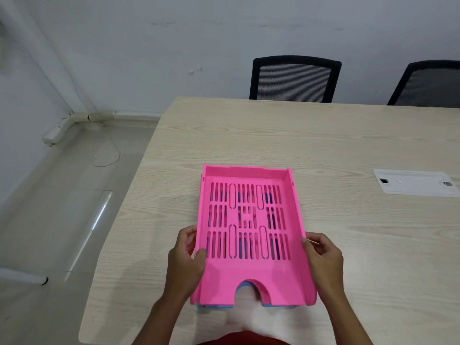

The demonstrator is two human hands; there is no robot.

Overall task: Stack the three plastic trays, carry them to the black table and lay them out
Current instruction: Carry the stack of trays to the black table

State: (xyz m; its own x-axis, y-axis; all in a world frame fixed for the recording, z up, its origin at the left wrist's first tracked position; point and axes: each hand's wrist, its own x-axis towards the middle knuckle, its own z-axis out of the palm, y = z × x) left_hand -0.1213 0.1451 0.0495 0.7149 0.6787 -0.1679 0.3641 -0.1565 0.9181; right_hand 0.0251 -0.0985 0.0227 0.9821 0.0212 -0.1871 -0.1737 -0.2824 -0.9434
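A pink slotted plastic tray (249, 272) sits on top of a blue tray (216, 307), whose edge shows under its near end and through the slots. Whether a third tray lies beneath is hidden. The stack is near the front edge of a light wooden table (298, 140). My left hand (185, 257) grips the stack's left side, thumb over the pink rim. My right hand (322, 257) holds the right side wall. No black table is in view.
Two black mesh office chairs (293, 78) (428, 83) stand behind the table's far edge. A white cable cover plate (415, 181) is set in the tabletop at the right. Grey floor, a wall conduit and a loose cable (107, 155) lie to the left.
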